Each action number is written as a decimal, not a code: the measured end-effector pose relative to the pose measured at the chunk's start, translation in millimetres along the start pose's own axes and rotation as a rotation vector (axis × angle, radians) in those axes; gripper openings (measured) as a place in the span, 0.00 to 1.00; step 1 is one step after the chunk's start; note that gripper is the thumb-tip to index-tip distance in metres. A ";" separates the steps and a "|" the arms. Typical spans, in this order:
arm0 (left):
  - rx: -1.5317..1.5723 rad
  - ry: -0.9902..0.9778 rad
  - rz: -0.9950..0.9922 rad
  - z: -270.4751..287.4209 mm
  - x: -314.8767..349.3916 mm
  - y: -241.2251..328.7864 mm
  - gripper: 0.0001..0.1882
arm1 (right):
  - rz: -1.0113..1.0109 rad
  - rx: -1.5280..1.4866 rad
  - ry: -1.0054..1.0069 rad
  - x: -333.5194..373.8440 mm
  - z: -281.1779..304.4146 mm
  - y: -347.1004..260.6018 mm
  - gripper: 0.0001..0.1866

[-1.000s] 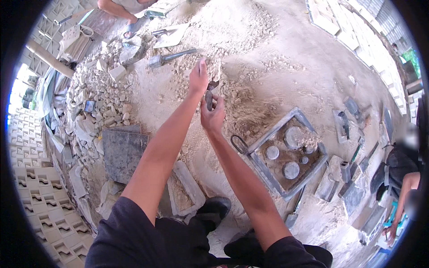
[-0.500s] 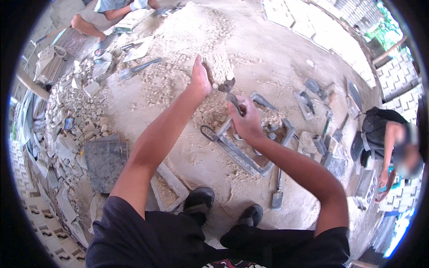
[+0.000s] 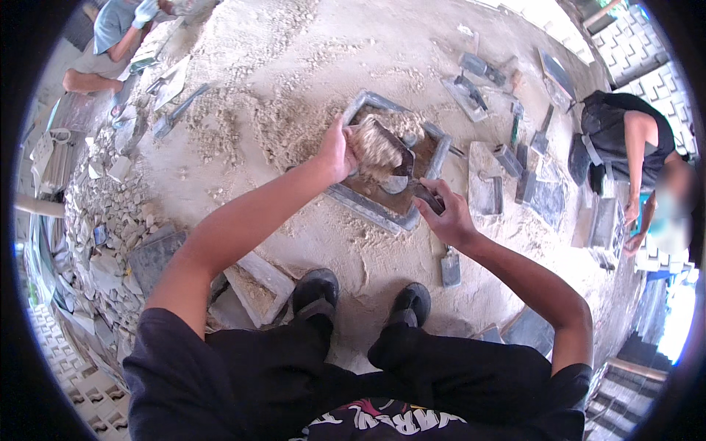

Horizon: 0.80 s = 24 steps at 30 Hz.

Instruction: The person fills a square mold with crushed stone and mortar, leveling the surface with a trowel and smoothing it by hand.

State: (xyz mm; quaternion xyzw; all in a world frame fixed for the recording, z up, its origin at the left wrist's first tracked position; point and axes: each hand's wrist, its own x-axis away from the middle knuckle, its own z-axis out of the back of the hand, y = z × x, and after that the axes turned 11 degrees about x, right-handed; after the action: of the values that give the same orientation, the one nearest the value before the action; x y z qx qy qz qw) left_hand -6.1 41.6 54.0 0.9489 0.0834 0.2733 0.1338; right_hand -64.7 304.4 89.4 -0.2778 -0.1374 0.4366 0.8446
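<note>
My right hand (image 3: 452,219) is closed around the handle of a trowel (image 3: 430,200). A heap of pale, sandy mix (image 3: 375,143), blurred by motion, rides on its blade. My left hand (image 3: 338,156) cups the left side of that heap with the thumb up; its other fingers are hidden behind the mix. Both hands hold the load over a grey, angular mould frame (image 3: 441,158) on the floor. Inside the frame are more mix and some rounded grey pieces, partly covered by the load.
Broken stones (image 3: 110,253) are piled at left, near a scraper (image 3: 180,110). A small frame (image 3: 259,290) lies by my left shoe, a flat tool (image 3: 451,269) right of my right shoe. Floats and trowels (image 3: 465,97) lie at right. One co-worker (image 3: 625,140) bends at right, another (image 3: 118,33) sits far left.
Both hands have brought the loaded trowel nearer to me, from beyond the mould frame to above it. The view has shifted, so the frame now sits higher in the picture.
</note>
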 end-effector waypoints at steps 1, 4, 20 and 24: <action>-0.066 0.025 0.065 -7.2 11.3 1.9 0.31 | 0.030 0.015 0.024 4.5 0.7 2.1 0.21; -0.240 0.227 -0.068 -14.6 21.7 -7.8 0.25 | 0.111 0.051 0.076 10.0 3.9 0.7 0.20; -1.453 -0.189 -0.477 -6.1 10.3 -31.4 0.35 | -0.060 0.047 0.137 22.0 26.6 21.0 0.18; -1.651 -0.716 -0.957 6.8 10.0 -39.4 0.22 | -0.126 0.053 0.130 20.4 29.3 27.8 0.21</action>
State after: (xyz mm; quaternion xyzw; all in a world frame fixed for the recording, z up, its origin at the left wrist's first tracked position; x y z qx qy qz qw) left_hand 2.6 80.0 41.6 0.4533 0.1946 -0.1367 0.8590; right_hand -85.2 344.2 96.5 -0.2740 -0.0880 0.3671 0.8845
